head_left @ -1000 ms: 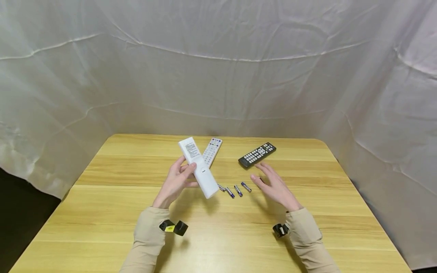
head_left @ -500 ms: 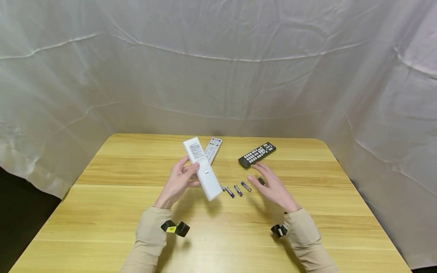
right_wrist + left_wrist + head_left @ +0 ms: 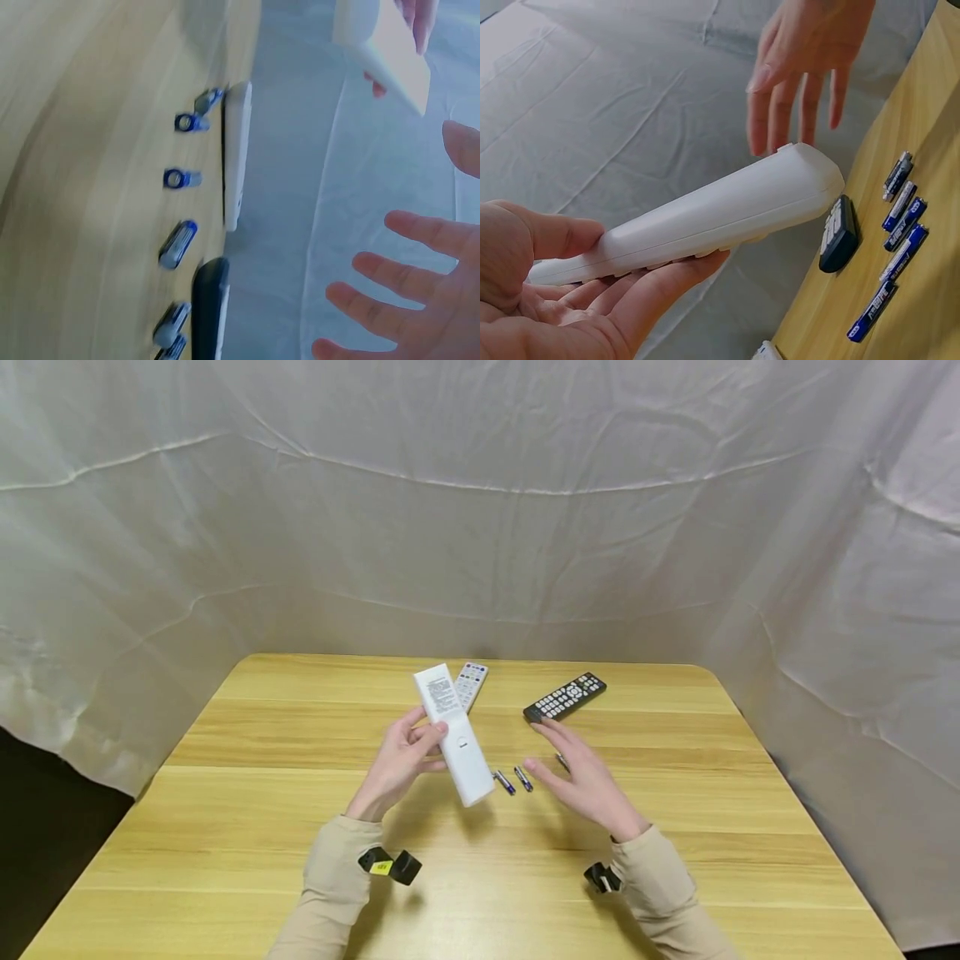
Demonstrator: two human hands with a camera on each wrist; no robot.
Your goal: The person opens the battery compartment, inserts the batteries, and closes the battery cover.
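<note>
Grips white remote point(image 3: 459, 756) between thumb and curled fingers of left hand point(image 3: 397, 764), buttons downward, raised above wooden table point(image 3: 487, 893); holds nothing in right hand point(image 3: 587, 783), fingers spread, also raised. Has on table, button side up, second white remote point(image 3: 472, 683), partly hidden by first in head view, and black remote point(image 3: 566, 697); has near these several blue-and-silver batteries point(image 3: 904, 253), loosely rowed.

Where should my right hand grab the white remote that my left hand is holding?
Probably the white remote's near end, from the right, pinching both long edges. Your left hand holds it around the middle, so that end sticks out free, slanting toward your right hand's side.
</note>
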